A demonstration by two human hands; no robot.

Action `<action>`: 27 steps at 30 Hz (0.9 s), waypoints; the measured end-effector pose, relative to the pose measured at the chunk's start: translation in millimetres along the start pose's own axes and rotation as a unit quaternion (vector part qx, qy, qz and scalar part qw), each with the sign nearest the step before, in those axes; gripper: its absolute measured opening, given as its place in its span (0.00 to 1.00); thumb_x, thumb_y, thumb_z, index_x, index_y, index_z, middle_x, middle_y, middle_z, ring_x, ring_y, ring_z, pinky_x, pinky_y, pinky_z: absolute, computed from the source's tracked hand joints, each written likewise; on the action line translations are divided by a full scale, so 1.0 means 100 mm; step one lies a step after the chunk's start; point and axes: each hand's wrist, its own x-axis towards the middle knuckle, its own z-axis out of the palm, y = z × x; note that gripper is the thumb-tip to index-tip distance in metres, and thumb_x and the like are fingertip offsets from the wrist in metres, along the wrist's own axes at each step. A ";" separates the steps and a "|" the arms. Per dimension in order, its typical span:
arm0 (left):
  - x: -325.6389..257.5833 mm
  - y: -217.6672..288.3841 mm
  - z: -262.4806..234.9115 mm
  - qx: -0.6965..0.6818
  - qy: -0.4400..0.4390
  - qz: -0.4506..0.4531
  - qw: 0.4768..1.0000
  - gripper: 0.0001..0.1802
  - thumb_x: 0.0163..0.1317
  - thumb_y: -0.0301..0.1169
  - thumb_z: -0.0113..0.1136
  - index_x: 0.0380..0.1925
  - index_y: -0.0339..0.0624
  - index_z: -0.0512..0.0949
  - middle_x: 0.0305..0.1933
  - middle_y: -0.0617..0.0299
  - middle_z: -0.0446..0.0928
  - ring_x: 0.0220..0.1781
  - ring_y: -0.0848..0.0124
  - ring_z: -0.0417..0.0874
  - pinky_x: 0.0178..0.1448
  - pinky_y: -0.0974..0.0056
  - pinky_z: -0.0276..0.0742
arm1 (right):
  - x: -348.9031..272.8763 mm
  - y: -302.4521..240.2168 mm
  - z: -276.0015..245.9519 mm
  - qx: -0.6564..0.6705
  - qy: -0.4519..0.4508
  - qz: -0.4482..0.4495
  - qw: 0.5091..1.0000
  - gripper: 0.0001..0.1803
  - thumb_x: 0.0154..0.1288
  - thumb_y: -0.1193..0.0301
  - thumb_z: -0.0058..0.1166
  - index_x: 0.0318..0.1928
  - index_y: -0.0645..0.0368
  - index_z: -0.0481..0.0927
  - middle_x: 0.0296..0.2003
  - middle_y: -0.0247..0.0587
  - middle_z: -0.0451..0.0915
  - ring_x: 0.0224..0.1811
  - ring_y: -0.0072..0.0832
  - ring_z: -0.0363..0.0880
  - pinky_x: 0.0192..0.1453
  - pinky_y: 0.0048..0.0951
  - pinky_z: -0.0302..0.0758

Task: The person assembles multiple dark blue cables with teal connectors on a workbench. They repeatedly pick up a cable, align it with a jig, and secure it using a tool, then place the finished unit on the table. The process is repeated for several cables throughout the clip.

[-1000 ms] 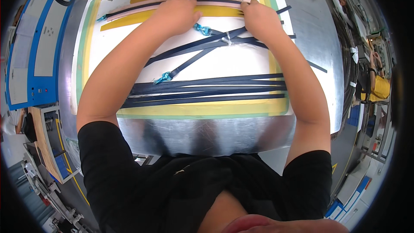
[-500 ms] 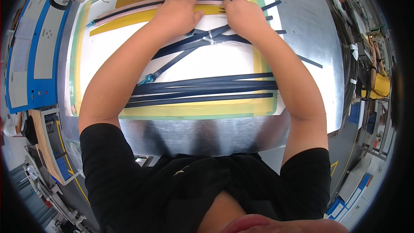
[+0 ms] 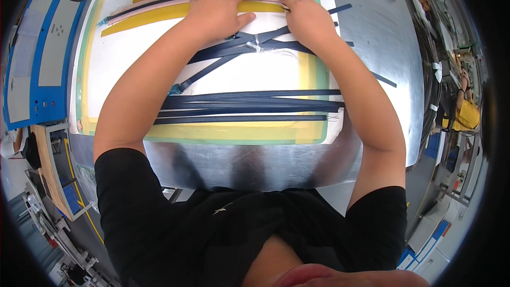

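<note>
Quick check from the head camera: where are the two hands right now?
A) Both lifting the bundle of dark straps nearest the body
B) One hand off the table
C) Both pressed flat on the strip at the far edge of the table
C: the left hand and right hand lie flat, side by side, on the pink strip at the table's far edge, while the near dark straps lie untouched.

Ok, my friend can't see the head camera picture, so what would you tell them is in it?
Two bare hands, left hand and right hand, press flat on a dark blue strap at the far edge of a white board. More dark straps lie across the board nearer the person.
</note>
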 end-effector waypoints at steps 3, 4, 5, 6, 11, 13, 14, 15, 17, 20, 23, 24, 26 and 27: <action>0.01 0.02 0.05 0.011 0.009 -0.005 1.000 0.35 0.70 0.63 0.60 0.68 0.57 0.80 0.69 0.50 0.77 0.70 0.43 0.77 0.67 0.25 0.74 | -0.01 0.02 0.06 0.018 0.020 -0.024 0.999 0.22 0.71 0.71 0.52 0.63 0.50 0.83 0.51 0.46 0.81 0.49 0.48 0.86 0.55 0.46 0.84; 0.03 0.04 0.01 0.013 -0.005 -0.009 1.000 0.35 0.70 0.64 0.60 0.69 0.58 0.80 0.69 0.50 0.77 0.70 0.43 0.78 0.67 0.25 0.74 | -0.02 0.03 0.08 0.024 0.027 -0.030 0.999 0.22 0.70 0.71 0.53 0.63 0.50 0.84 0.50 0.46 0.82 0.49 0.49 0.86 0.54 0.46 0.84; 0.05 0.06 -0.01 0.014 -0.019 -0.013 1.000 0.36 0.69 0.65 0.60 0.69 0.59 0.80 0.70 0.50 0.77 0.70 0.43 0.78 0.67 0.24 0.74 | -0.02 0.05 0.10 0.029 0.032 -0.034 0.999 0.22 0.70 0.71 0.54 0.63 0.50 0.84 0.50 0.46 0.82 0.48 0.49 0.86 0.54 0.46 0.84; 0.06 0.07 -0.01 0.014 -0.020 -0.014 1.000 0.36 0.69 0.66 0.60 0.69 0.59 0.80 0.69 0.49 0.77 0.70 0.43 0.78 0.67 0.25 0.74 | -0.02 0.08 0.12 0.033 0.036 -0.038 0.998 0.21 0.70 0.70 0.54 0.63 0.50 0.84 0.49 0.46 0.82 0.48 0.49 0.86 0.54 0.46 0.84; 0.06 0.08 0.01 0.029 -0.013 -0.013 0.999 0.37 0.69 0.67 0.60 0.69 0.59 0.80 0.69 0.48 0.77 0.72 0.42 0.77 0.68 0.26 0.75 | 0.00 0.08 0.13 0.042 0.037 -0.047 0.997 0.22 0.70 0.69 0.55 0.63 0.50 0.83 0.48 0.45 0.82 0.47 0.48 0.86 0.53 0.46 0.84; 0.05 0.09 0.01 0.030 -0.015 -0.021 0.999 0.37 0.69 0.67 0.60 0.69 0.60 0.79 0.70 0.48 0.77 0.73 0.42 0.76 0.70 0.27 0.73 | 0.00 0.07 0.14 0.040 0.040 -0.054 0.997 0.22 0.70 0.70 0.55 0.64 0.49 0.83 0.48 0.45 0.82 0.47 0.48 0.86 0.53 0.46 0.85; 0.04 0.10 0.01 0.032 -0.017 -0.025 0.999 0.37 0.69 0.67 0.60 0.70 0.60 0.79 0.70 0.48 0.76 0.73 0.42 0.76 0.71 0.28 0.73 | 0.00 0.07 0.13 0.034 0.034 -0.053 0.997 0.23 0.70 0.69 0.54 0.65 0.49 0.82 0.48 0.46 0.83 0.47 0.48 0.86 0.53 0.46 0.84; 0.02 0.10 0.03 0.029 -0.005 -0.021 0.999 0.37 0.69 0.66 0.60 0.70 0.60 0.78 0.70 0.48 0.76 0.73 0.42 0.75 0.72 0.30 0.72 | 0.01 0.06 0.12 0.029 0.027 -0.053 0.998 0.23 0.71 0.69 0.54 0.65 0.50 0.82 0.48 0.46 0.83 0.48 0.48 0.86 0.53 0.45 0.84; -0.04 0.08 0.03 0.023 0.022 -0.009 0.999 0.37 0.69 0.65 0.60 0.71 0.61 0.77 0.71 0.49 0.76 0.73 0.42 0.75 0.75 0.34 0.71 | 0.02 0.05 0.10 0.022 0.014 -0.049 0.998 0.24 0.71 0.69 0.53 0.66 0.50 0.81 0.48 0.47 0.84 0.49 0.48 0.86 0.54 0.46 0.84; -0.13 0.01 -0.01 -0.011 0.016 0.004 1.000 0.36 0.72 0.62 0.58 0.72 0.57 0.76 0.71 0.48 0.75 0.74 0.44 0.75 0.78 0.42 0.69 | 0.04 0.07 0.09 0.022 -0.008 -0.044 0.999 0.25 0.72 0.68 0.52 0.68 0.52 0.79 0.50 0.48 0.85 0.51 0.48 0.86 0.57 0.46 0.83; -0.20 -0.34 -0.07 -0.050 -0.010 0.019 0.998 0.33 0.76 0.56 0.56 0.72 0.50 0.75 0.70 0.46 0.75 0.69 0.48 0.78 0.75 0.50 0.73 | 0.03 0.08 0.08 0.021 -0.017 -0.040 0.999 0.25 0.73 0.67 0.52 0.69 0.54 0.78 0.51 0.49 0.86 0.52 0.49 0.87 0.57 0.47 0.83; -0.26 -0.47 -0.06 -0.062 0.015 0.016 0.998 0.29 0.78 0.52 0.55 0.68 0.43 0.77 0.67 0.44 0.77 0.68 0.47 0.78 0.73 0.49 0.74 | 0.03 0.08 0.08 0.019 -0.017 -0.042 0.999 0.25 0.73 0.67 0.53 0.69 0.55 0.78 0.50 0.50 0.86 0.51 0.49 0.87 0.56 0.47 0.84; -0.40 -0.88 -0.07 -0.015 0.054 -0.002 0.998 0.28 0.78 0.50 0.55 0.65 0.41 0.79 0.64 0.44 0.79 0.67 0.46 0.79 0.71 0.48 0.74 | 0.04 0.04 0.04 0.023 -0.027 -0.048 0.998 0.23 0.74 0.66 0.53 0.67 0.56 0.78 0.50 0.51 0.86 0.51 0.50 0.88 0.55 0.47 0.85; -0.45 -1.05 -0.13 -0.030 0.040 -0.033 0.998 0.27 0.78 0.48 0.55 0.64 0.40 0.80 0.63 0.44 0.80 0.67 0.45 0.80 0.71 0.49 0.74 | 0.03 0.03 0.01 0.026 -0.037 -0.046 0.998 0.22 0.74 0.67 0.53 0.66 0.57 0.79 0.50 0.51 0.86 0.51 0.50 0.88 0.55 0.47 0.85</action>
